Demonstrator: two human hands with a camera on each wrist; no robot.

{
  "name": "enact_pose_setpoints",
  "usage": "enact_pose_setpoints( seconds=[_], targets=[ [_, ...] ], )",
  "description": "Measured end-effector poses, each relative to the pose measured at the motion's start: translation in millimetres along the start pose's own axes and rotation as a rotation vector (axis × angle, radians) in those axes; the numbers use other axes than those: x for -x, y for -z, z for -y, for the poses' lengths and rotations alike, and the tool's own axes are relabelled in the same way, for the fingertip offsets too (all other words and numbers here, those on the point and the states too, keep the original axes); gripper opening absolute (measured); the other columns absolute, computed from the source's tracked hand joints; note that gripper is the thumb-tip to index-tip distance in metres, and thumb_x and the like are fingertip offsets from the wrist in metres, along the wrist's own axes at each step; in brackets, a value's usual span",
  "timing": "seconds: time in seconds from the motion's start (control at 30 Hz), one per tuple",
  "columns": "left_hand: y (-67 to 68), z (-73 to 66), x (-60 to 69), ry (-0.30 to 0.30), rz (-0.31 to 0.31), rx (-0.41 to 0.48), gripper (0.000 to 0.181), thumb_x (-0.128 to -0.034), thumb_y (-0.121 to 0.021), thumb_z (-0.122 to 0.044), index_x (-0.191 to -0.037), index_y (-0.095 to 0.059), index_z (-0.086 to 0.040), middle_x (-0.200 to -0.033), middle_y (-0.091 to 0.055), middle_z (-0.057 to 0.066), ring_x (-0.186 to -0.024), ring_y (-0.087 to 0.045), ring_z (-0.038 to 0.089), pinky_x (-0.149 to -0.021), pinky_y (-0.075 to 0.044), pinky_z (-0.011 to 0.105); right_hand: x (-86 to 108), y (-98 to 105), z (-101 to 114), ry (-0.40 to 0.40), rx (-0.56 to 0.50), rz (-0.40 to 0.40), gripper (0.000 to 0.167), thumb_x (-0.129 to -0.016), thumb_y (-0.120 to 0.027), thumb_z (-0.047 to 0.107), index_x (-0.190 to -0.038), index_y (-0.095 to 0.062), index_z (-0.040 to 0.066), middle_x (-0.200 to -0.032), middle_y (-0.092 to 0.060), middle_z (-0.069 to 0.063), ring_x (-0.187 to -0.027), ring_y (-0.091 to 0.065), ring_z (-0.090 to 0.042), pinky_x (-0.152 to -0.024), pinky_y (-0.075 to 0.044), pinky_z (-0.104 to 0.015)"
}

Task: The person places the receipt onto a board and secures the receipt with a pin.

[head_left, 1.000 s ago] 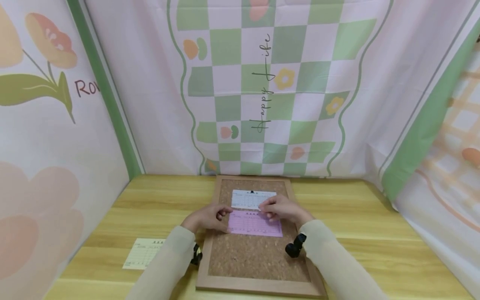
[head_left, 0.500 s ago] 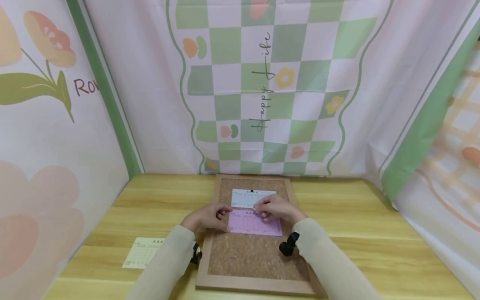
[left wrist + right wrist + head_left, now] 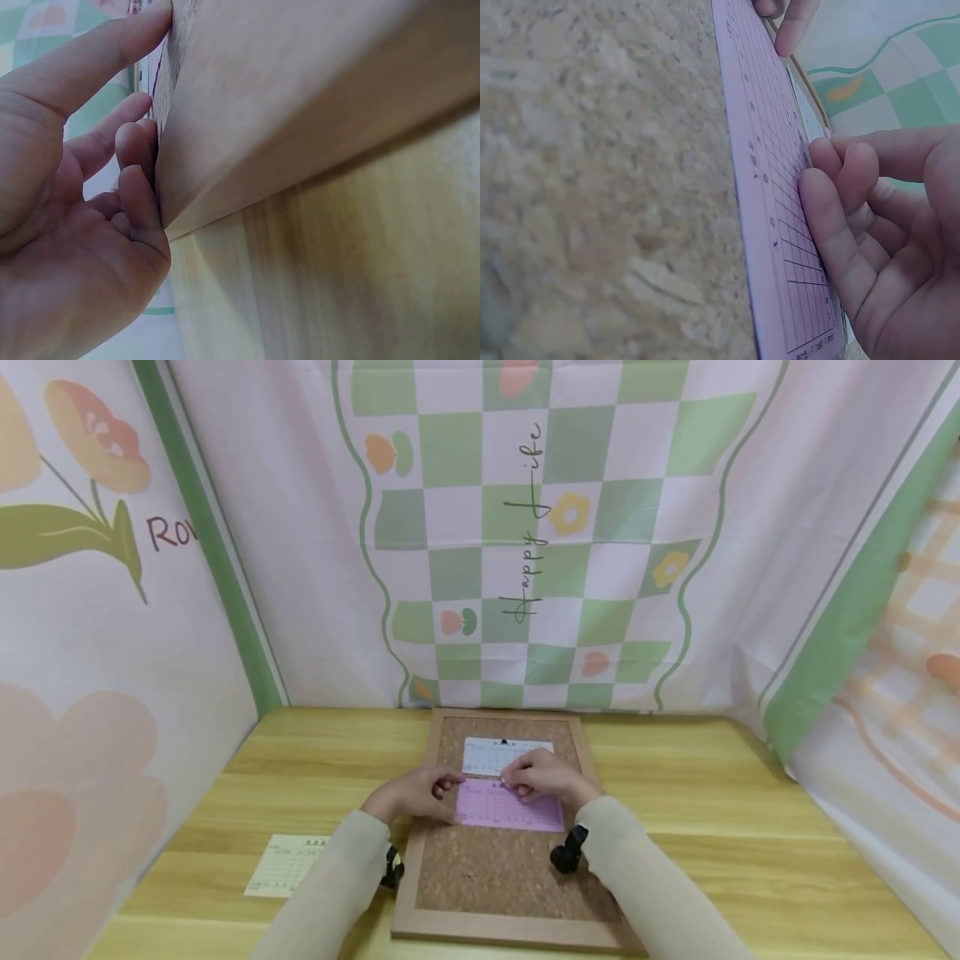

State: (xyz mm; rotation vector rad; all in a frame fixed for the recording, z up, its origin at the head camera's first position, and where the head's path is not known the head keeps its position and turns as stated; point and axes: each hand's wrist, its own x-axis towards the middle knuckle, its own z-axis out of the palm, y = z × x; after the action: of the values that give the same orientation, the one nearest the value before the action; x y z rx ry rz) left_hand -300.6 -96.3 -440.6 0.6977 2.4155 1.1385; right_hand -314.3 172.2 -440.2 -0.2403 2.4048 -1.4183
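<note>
You can read:
"Happy Life" [image 3: 529, 522] on the back curtain [image 3: 453, 452], past the table's [image 3: 675, 768] far edge; "Ro…" [image 3: 171, 532] on the left curtain [image 3: 150, 643].

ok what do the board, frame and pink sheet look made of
Board: matte cork, by its speckled brown flakes. Frame: probably wood, smooth and pale, though it could be a veneer. Pink sheet: likely paper, thin-edged and matte, with a printed grid.
</note>
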Motion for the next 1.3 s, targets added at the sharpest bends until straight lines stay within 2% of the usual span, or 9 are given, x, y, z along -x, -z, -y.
enact_pose_setpoints(
  seconds=[0.43, 0.73, 1.3],
  targets=[
    [0.1, -1.3, 0.5, 0.010, -0.005, 0.000, 0.063, -0.0798, -0.084, -0.007, -0.136, -0.057, 0.000, -0.103, -0.049, 0.007, -0.089, -0.043, 0.020, -0.077, -0.039, 0.033, -4.5, -2.8, -0.9, -0.027, 0.024, -0.026, 0.020, -0.098, -0.062, 0.008, -0.109, -0.073, -0.003, -0.084, -0.069, -0.006, -0.068, -0.059, -0.011, -0.062, -0.055, -0.026],
    [0.9, -0.4, 1.0, 0.000, -0.002, 0.000, 0.062, -0.0802, -0.083, -0.006, -0.136, -0.057, 0.000, -0.103, -0.049, 0.007, -0.089, -0.043, 0.019, -0.077, -0.039, 0.032, -5.5, -6.4, 0.2, -0.016, 0.051, -0.039, 0.019, -0.097, -0.061, 0.007, -0.107, -0.073, -0.004, -0.080, -0.069, -0.005, -0.065, -0.059, -0.011, -0.059, -0.054, -0.026],
    [-0.4, -2.3, 0.9, 0.006, 0.002, 0.003, 0.063, -0.0804, -0.082, -0.004, -0.137, -0.056, 0.000, -0.103, -0.048, 0.007, -0.089, -0.043, 0.019, -0.076, -0.039, 0.032, -5.8, -9.4, 1.9, -0.053, 0.037, -0.076, 0.020, -0.094, -0.061, 0.005, -0.105, -0.073, -0.005, -0.075, -0.066, -0.005, -0.062, -0.058, -0.009, -0.057, -0.052, -0.023]
  ],
)
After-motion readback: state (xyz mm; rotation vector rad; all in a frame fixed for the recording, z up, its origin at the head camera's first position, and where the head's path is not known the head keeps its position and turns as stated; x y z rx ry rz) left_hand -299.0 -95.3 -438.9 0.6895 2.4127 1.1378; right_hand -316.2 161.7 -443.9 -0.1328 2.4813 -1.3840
